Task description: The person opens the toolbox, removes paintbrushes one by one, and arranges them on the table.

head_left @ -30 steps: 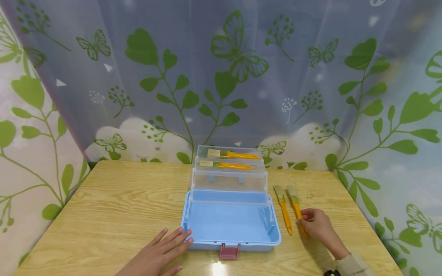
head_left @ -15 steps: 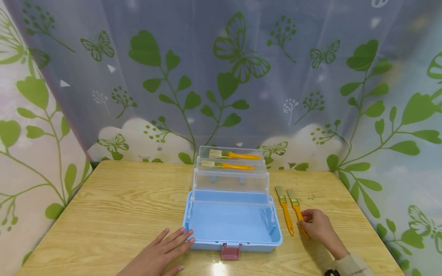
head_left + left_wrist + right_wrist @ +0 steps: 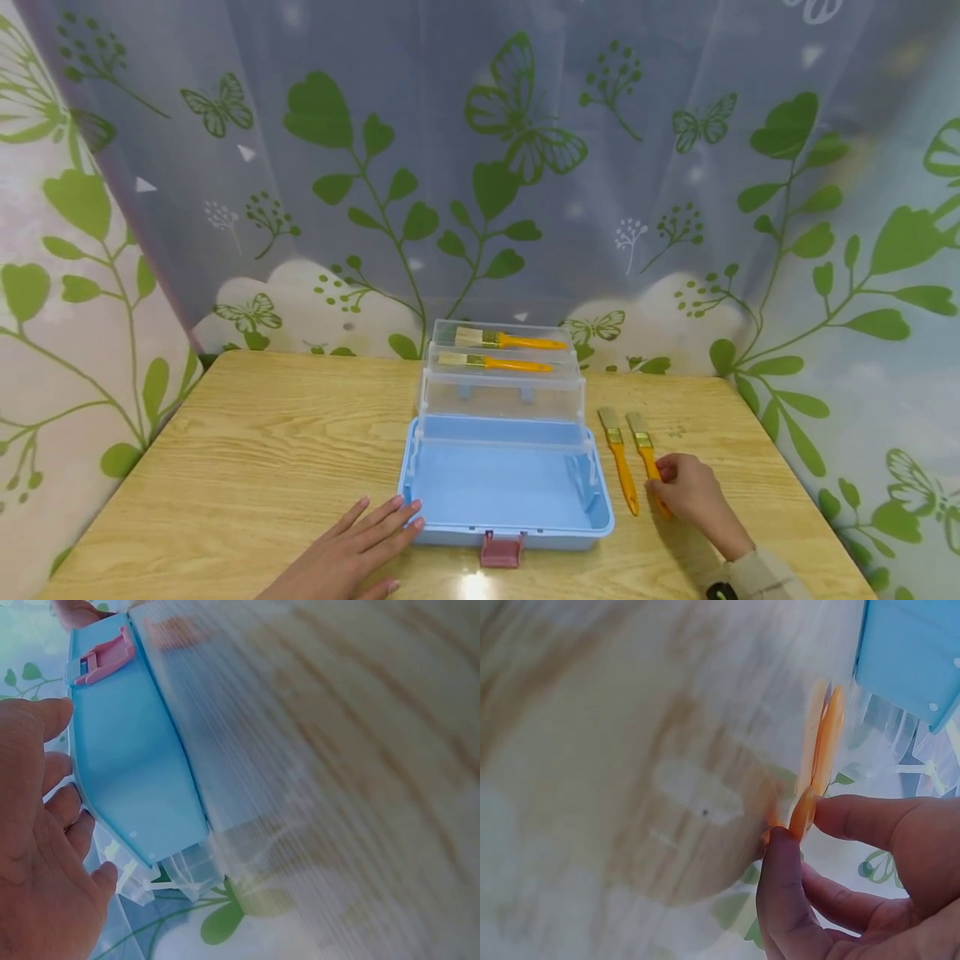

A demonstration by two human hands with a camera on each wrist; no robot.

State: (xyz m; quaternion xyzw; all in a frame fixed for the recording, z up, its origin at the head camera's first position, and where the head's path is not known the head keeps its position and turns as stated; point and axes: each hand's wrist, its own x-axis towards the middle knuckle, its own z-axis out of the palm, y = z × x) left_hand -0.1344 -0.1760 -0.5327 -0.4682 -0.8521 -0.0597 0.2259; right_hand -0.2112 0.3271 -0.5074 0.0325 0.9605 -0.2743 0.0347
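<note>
A blue plastic box (image 3: 487, 492) stands on the table with its clear tiers (image 3: 502, 396) raised behind it and a pink latch (image 3: 501, 550) hanging at the front. My left hand (image 3: 352, 546) has its fingers spread, fingertips at the box's front left corner. To the right of the box lie two paintbrushes with orange handles. My right hand (image 3: 693, 496) pinches the handle of the outer paintbrush (image 3: 647, 454) between thumb and fingers, as the right wrist view also shows. The other paintbrush (image 3: 621, 467) lies beside it, nearer the box.
Two more paintbrushes lie in the clear tiers: an upper paintbrush (image 3: 517, 341) and a lower paintbrush (image 3: 502, 364). The wooden table (image 3: 277, 442) meets a patterned curtain (image 3: 360, 208) at the back and sides.
The paintbrush under my right hand has shifted very slightly, its bristle end a little lower than one second ago. My left hand stays at the box corner; the head view tilts slightly.
</note>
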